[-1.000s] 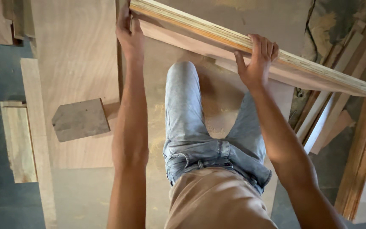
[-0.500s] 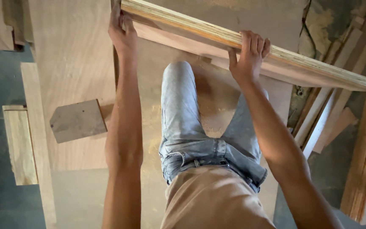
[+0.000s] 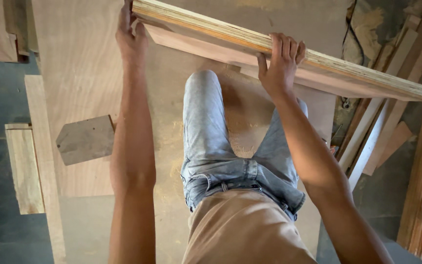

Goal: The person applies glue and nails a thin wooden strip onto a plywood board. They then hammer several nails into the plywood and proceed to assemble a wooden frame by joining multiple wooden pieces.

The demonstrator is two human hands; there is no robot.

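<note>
- Head view: plywood panel (image 3: 348, 73) runs on edge from top centre to right of frame.
- Left hand (image 3: 132, 36) grips its upper-left end — fingers wrapped.
- Right hand (image 3: 279, 61) clasps the top edge, centre frame.

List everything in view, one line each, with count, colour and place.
Plywood panel: one, pale layered edge, held on edge across the top.
Plywood sheet: one, light brown, flat on the floor under the person.
Five-sided board offcut: one, grey-brown, on the sheet at left.
Short plank: one, pale, floor at far left.
Long strip: one, pale, along the sheet's left edge.
Wood strips: several, pale and reddish, leaning at right.
Sawdust: patch, yellowish, between the knees.
Left hand: grip on the panel's left end.
Right hand: grip over the panel's top edge.
</note>
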